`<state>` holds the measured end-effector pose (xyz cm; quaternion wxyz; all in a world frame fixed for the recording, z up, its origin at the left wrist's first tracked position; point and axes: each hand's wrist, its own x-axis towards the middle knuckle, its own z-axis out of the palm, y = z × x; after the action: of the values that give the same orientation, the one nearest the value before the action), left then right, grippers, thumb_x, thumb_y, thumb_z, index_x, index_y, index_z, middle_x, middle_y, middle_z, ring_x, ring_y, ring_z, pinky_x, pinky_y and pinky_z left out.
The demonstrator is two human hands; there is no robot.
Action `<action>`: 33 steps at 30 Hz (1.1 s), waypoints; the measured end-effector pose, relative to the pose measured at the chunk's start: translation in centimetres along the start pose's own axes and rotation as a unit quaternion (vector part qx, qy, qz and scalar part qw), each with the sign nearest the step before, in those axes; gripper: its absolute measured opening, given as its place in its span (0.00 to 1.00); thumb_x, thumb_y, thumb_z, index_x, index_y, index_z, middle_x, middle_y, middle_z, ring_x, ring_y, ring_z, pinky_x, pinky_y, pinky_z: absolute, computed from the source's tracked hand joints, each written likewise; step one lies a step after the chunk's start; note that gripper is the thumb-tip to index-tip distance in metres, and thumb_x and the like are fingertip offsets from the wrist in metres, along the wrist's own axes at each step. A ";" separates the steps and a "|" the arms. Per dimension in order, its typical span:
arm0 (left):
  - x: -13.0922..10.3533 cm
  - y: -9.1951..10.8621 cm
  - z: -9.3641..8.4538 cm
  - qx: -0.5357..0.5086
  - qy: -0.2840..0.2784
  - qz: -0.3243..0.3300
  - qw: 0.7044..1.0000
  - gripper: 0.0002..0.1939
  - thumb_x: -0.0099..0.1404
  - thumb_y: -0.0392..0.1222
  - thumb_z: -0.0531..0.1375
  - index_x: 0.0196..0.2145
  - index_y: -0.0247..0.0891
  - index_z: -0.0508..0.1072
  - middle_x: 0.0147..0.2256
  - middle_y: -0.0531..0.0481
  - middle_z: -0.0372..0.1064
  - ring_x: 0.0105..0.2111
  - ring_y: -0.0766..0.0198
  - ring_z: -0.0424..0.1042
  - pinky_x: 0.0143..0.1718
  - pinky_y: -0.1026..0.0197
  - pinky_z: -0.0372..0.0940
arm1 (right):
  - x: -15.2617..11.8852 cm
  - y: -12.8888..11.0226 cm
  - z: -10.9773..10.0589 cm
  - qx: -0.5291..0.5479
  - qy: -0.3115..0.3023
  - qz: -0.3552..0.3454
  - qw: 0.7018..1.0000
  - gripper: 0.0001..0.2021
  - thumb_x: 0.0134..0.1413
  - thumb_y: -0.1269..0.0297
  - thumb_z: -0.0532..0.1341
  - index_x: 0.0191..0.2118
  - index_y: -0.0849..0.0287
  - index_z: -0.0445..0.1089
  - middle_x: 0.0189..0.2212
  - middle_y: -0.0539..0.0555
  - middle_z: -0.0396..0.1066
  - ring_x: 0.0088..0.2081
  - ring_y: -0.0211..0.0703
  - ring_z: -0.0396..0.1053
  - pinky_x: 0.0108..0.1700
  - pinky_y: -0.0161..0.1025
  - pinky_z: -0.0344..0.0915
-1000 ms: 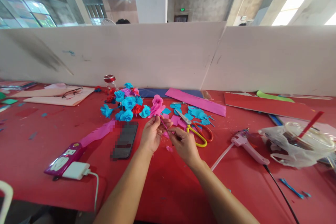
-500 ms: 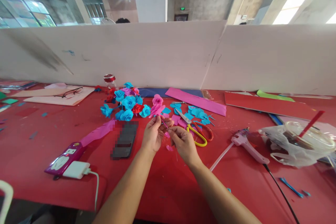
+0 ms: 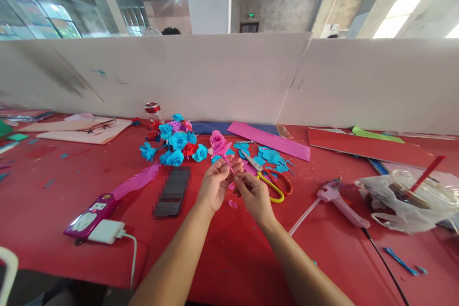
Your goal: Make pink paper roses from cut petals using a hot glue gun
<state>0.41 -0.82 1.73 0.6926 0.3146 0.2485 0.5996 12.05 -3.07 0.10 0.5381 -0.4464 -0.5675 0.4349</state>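
Note:
Between my two hands a pink paper flower [image 3: 218, 142] stands tilted, bloom up and away from me, on a thin pink-wrapped stem [image 3: 229, 165]. My left hand [image 3: 214, 185] holds the stem just below the bloom, thumb on the near side and the other fingers loosely extended behind it. The stem's lower end is pinched between thumb and fingertips of my right hand [image 3: 253, 195]. Pink paper scraps [image 3: 233, 204] lie under the hands. Scissors [image 3: 269, 182] with yellow and red handles rest beside my right hand, near blue paper petals [image 3: 271, 156].
Blue, red and pink paper flowers [image 3: 178, 141] are bunched at back left. A phone [image 3: 172, 192] and a purple device [image 3: 92, 215] with a white plug lie left. Right are a pink glue gun [image 3: 342, 205] and a bagged drink cup [image 3: 409, 196]. A white partition [image 3: 201, 76] closes the back.
My left fingers have loosened and straightened, showing more of the stem. The flower is turned, its stem now more visible below the bloom. The view has shifted slightly.

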 end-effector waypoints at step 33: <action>-0.2 -0.8 0.9 0.009 0.025 0.022 0.999 0.14 0.54 0.40 0.67 0.39 0.37 0.73 0.41 0.43 0.76 0.45 0.54 0.74 0.37 0.59 0.69 | 0.1 0.2 0.0 -0.059 0.019 -0.033 0.998 0.09 0.58 0.61 0.56 0.33 0.59 0.69 0.22 0.49 0.67 0.24 0.37 0.64 0.28 0.33 0.62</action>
<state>1.57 -1.22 1.70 0.6701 0.3113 0.2641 0.6200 12.06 -2.95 -0.09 0.5359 -0.4665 -0.5960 0.3741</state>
